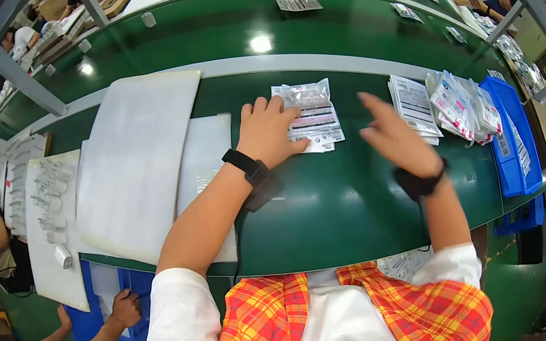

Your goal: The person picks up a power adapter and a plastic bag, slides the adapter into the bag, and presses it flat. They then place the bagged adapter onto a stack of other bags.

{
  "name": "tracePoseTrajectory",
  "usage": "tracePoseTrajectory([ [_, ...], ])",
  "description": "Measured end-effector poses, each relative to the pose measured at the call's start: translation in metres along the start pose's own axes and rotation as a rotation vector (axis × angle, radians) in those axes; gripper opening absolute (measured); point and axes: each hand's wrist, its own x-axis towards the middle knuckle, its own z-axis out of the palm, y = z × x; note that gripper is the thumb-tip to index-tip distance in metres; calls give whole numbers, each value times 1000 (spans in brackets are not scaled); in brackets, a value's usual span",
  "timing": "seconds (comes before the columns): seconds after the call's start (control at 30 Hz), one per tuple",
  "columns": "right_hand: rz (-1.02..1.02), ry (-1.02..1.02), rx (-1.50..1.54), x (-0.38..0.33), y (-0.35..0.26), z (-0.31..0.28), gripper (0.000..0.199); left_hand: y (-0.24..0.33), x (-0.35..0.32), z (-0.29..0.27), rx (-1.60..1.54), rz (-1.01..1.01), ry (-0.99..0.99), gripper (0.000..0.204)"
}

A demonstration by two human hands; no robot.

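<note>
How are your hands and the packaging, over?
Left hand over left edge of shiny packaging. Right hand open, near printed stack. Packaging flat on green table, only left hand covering it.

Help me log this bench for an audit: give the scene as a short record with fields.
Surface: green table
Left hand: fingers spread, at the left edge of a printed packet pile
Right hand: open, nothing seen in it
Right side: white packet stack, clear bags, blue bin
Left side: large white board
</note>
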Motion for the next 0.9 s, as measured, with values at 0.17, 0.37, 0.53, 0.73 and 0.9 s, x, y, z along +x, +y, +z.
tracePoseTrajectory([
  [0.17, 68, -78, -198, 74, 17, 46, 79, -4, 1, 5, -48, 7, -14, 52],
  [0.37, 38, -111, -373, 99, 38, 32, 85, -20, 0, 17, -100, 36, 31, 58],
  [0.53, -232, -117, -285, 127, 33, 33, 77, -26, -1, 27, -149, 100, 134, 57],
  [0.73, -34, 38, -159, 184, 75, -22, 47, -16, 16, 25, -188, 23, 53, 34],
  [0.9, -168, -24, -303, 153, 8, 41, 38, -42, 7, 31, -161, -3, 57, 28],
])
